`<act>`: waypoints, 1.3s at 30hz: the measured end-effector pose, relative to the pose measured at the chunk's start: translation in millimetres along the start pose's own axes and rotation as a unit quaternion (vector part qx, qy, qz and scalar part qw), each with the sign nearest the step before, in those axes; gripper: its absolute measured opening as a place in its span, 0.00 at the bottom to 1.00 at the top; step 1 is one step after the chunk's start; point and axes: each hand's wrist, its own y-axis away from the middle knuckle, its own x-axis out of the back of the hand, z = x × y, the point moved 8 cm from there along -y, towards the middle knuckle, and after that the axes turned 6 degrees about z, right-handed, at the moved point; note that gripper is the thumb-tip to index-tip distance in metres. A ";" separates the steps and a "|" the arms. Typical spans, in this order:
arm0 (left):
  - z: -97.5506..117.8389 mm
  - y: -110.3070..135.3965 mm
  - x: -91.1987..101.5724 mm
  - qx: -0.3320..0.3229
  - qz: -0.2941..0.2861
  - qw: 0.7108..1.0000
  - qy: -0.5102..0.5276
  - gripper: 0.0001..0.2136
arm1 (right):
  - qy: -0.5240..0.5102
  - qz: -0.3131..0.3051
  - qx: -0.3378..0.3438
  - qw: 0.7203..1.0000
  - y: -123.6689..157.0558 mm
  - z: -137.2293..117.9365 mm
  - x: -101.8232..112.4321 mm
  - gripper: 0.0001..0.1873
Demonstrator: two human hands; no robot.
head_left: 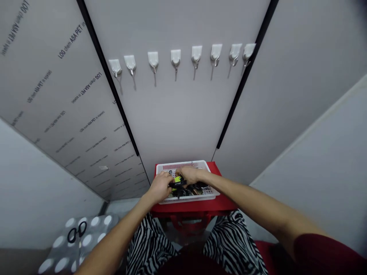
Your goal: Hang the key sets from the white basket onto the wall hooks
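In the head view a white plastic basket [210,165] holds a jumble of small dark items [191,190]. Above these lies a lime-yellow and black object [178,182] with white lettering on its black band; its exact kind does not show. My left hand [162,187], at the basket's left side, has its fingers closed on this object's left end. From the right, my right hand [190,174] reaches into the basket with bent fingers on the object's upper right side. Its fingertips are partly hidden.
The basket rests on a red surface [197,206] with red straps [190,226] at its front. Several white adhesive hooks [176,57] line the wall panel above. Black-handled scissors [77,232] lie on a grey dotted cover [94,221] at lower left.
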 end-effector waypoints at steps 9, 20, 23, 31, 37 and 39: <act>5.7 -1.1 56.5 0.010 0.101 0.971 0.215 0.06 | -0.293 0.121 -0.012 0.948 36.8 10.9 76.5 0.19; 8.9 -28.1 18.0 0.119 0.047 0.839 0.529 0.17 | -0.464 0.164 -0.070 0.868 49.3 15.1 88.0 0.07; 24.9 -31.0 -2.7 0.138 -0.044 0.795 0.589 0.17 | -0.451 0.189 -0.064 0.870 47.8 15.2 93.4 0.07; 10.8 -23.9 11.6 0.162 -0.011 0.762 0.627 0.08 | -0.697 0.264 -0.120 0.656 63.6 56.7 98.4 0.09; 9.4 -22.1 22.1 0.168 0.048 0.701 0.692 0.07 | -0.735 0.312 -0.105 0.593 65.2 55.3 95.9 0.09; 5.4 -22.9 35.5 0.165 0.087 0.669 0.720 0.07 | -0.732 0.336 -0.110 0.583 68.5 59.0 96.6 0.07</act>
